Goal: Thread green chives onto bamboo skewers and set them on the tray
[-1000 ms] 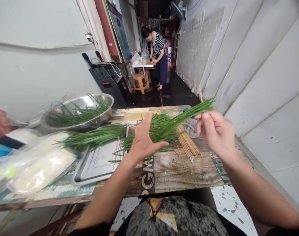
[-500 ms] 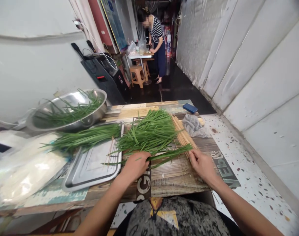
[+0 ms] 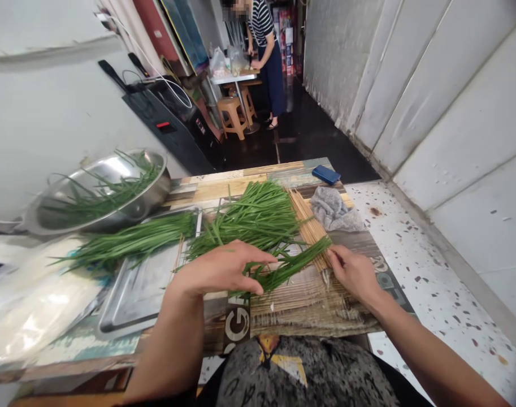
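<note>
A small bunch of green chives (image 3: pixel 298 264) lies slantwise on the wooden table in front of me. At its right end, the fingers of my right hand (image 3: pixel 354 274) are pinched together on the chive ends; whether a skewer is also between them is hidden. My left hand (image 3: pixel 224 265) is open over the bunch's left part, thumb and forefinger apart. Just behind lies a big pile of chives (image 3: pixel 258 217). Bamboo skewers (image 3: pixel 308 223) lie side by side to the right of that pile, close to my right fingertips.
Left of the pile is a metal tray (image 3: pixel 126 316) with more chives (image 3: pixel 143 237) across it. Farther left stand a steel bowl (image 3: pixel 154 192) holding chives and a plastic bag (image 3: pixel 33 316). A grey cloth (image 3: pixel 334 209) and blue box (image 3: pixel 326 174) lie back right. A person (image 3: pixel 266 51) stands at a far table.
My left hand has opened from its closed grip on the chives and moved up slightly left. My right hand stays pinched at the bunch's right end. The camera view has shifted a little.
</note>
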`<action>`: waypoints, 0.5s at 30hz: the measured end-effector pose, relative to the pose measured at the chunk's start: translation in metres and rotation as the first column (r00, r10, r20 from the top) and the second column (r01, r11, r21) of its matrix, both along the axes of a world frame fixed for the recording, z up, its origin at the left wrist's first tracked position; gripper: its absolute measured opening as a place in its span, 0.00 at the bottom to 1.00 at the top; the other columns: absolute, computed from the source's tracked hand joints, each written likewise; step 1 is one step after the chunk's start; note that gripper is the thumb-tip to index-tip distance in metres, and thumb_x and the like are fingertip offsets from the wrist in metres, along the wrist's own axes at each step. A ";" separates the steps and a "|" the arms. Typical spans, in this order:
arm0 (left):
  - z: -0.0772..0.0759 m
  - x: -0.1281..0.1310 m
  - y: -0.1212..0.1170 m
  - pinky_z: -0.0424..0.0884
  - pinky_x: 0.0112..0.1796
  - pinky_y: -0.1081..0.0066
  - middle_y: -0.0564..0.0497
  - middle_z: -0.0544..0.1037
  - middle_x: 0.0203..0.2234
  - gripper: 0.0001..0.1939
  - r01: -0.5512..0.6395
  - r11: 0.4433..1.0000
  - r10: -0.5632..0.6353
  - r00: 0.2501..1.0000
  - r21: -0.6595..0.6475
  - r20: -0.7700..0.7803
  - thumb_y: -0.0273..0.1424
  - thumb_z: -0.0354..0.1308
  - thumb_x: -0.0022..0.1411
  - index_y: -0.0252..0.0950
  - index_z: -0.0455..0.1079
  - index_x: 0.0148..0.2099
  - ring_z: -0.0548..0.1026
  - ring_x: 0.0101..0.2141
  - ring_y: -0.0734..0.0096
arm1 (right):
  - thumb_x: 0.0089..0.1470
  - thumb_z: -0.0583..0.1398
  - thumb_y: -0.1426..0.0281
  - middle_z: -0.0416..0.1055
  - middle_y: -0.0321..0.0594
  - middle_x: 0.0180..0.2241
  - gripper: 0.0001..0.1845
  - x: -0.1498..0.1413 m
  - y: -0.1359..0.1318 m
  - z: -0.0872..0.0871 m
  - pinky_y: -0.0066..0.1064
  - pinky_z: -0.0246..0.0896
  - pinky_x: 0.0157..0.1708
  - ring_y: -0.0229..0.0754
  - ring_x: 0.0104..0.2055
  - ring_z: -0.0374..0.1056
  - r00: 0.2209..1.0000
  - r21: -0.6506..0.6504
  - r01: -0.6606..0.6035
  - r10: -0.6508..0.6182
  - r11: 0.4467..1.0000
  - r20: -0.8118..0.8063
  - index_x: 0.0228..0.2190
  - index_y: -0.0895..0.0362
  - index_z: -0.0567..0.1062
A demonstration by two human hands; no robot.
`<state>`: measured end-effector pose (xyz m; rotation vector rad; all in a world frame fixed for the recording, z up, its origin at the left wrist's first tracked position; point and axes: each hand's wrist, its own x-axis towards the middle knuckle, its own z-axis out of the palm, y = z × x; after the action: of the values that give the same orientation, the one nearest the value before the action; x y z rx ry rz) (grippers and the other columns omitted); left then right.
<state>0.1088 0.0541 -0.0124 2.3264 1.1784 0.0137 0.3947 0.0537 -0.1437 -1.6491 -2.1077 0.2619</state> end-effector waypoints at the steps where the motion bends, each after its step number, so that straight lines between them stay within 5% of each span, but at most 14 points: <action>1: 0.004 0.003 0.006 0.67 0.43 0.69 0.52 0.76 0.43 0.22 0.002 1.000 -0.002 1.000 -0.025 0.003 0.42 0.61 0.50 0.48 0.69 0.50 0.73 0.44 0.64 | 0.58 0.48 0.65 0.75 0.40 0.25 0.16 0.000 0.000 0.002 0.29 0.52 0.25 0.42 0.25 0.69 1.000 -0.023 -0.010 0.009 1.000 -0.008 0.34 0.57 0.74; 4: -0.001 0.021 0.027 0.66 0.42 0.69 0.52 0.77 0.41 0.17 -0.093 0.986 0.093 0.996 0.135 0.008 0.41 0.56 0.56 0.47 0.71 0.48 0.74 0.40 0.66 | 0.58 0.47 0.65 0.74 0.39 0.25 0.16 -0.002 0.001 0.012 0.28 0.52 0.26 0.41 0.25 0.69 0.996 -0.093 -0.055 0.049 0.994 -0.071 0.34 0.56 0.73; 8: -0.043 0.063 0.058 0.62 0.43 0.64 0.48 0.77 0.34 0.11 -0.140 0.889 0.172 0.985 0.437 -0.035 0.35 0.54 0.59 0.39 0.74 0.40 0.71 0.39 0.63 | 0.58 0.47 0.66 0.73 0.38 0.25 0.15 -0.005 0.013 0.025 0.27 0.52 0.26 0.39 0.25 0.67 0.984 -0.110 -0.085 0.066 0.990 -0.166 0.31 0.56 0.71; 12: -0.082 0.092 0.075 0.59 0.40 0.61 0.46 0.75 0.30 0.10 -0.167 0.845 0.248 0.964 0.508 -0.095 0.36 0.59 0.55 0.37 0.73 0.37 0.70 0.37 0.59 | 0.57 0.48 0.67 0.73 0.40 0.25 0.13 -0.009 0.028 0.033 0.28 0.49 0.26 0.41 0.27 0.67 0.997 -0.136 -0.071 0.067 0.988 -0.035 0.29 0.56 0.71; 15: -0.091 0.097 0.077 0.58 0.39 0.60 0.44 0.74 0.31 0.10 -0.197 0.819 0.293 0.951 0.538 -0.097 0.36 0.60 0.54 0.36 0.72 0.35 0.68 0.38 0.56 | 0.56 0.48 0.67 0.74 0.44 0.26 0.14 -0.011 0.037 0.035 0.29 0.46 0.24 0.42 0.26 0.68 0.993 -0.138 -0.012 0.028 0.990 0.117 0.30 0.57 0.72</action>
<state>0.2054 0.1311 -0.1036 2.6548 1.7420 0.2593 0.3840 0.0908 -0.1086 -1.7620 -2.2399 0.3290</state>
